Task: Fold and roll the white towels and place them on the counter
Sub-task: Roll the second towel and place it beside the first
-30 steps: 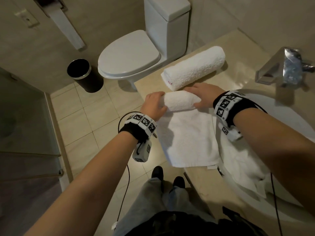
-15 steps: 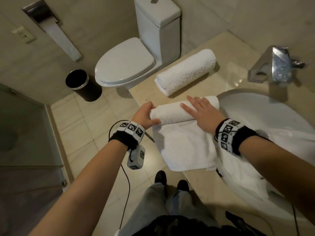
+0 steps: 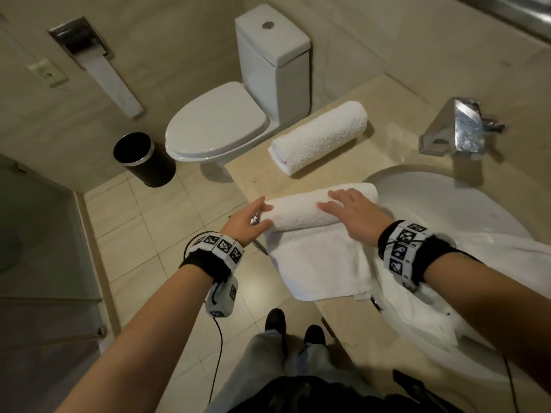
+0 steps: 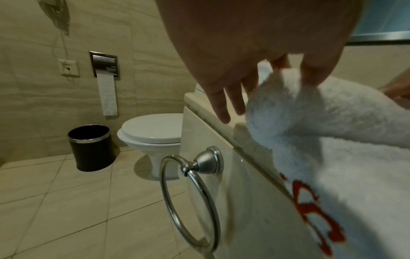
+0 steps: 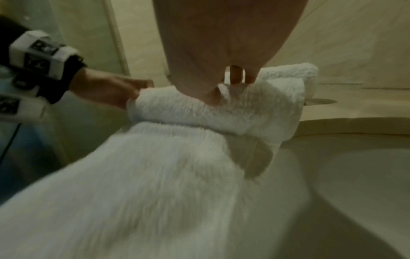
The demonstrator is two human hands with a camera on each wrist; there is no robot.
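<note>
A finished white towel roll [image 3: 320, 137] lies at the back of the beige counter [image 3: 253, 180]. In front of it lies a second white towel [image 3: 319, 263], rolled up at its far end into a thick roll [image 3: 298, 214] [image 4: 310, 113] [image 5: 199, 112]. Its flat part reaches the counter's front edge. My right hand [image 3: 348, 213] lies flat on top of the roll, fingers straight. My left hand [image 3: 249, 219] [image 4: 255, 78] pinches the roll's left end between thumb and forefinger, while its other fingers stay straight.
A white sink [image 3: 447, 210] lies right of the towel, with another white towel [image 3: 417, 311] draped in it and a chrome faucet [image 3: 459, 129] behind. A towel ring [image 4: 190, 198] hangs on the counter's side. A toilet [image 3: 220, 126] and a black bin [image 3: 143, 159] stand to the left.
The roll has grown thicker and come nearer along the towel. My right hand went from gripping its right end to lying flat on top.
</note>
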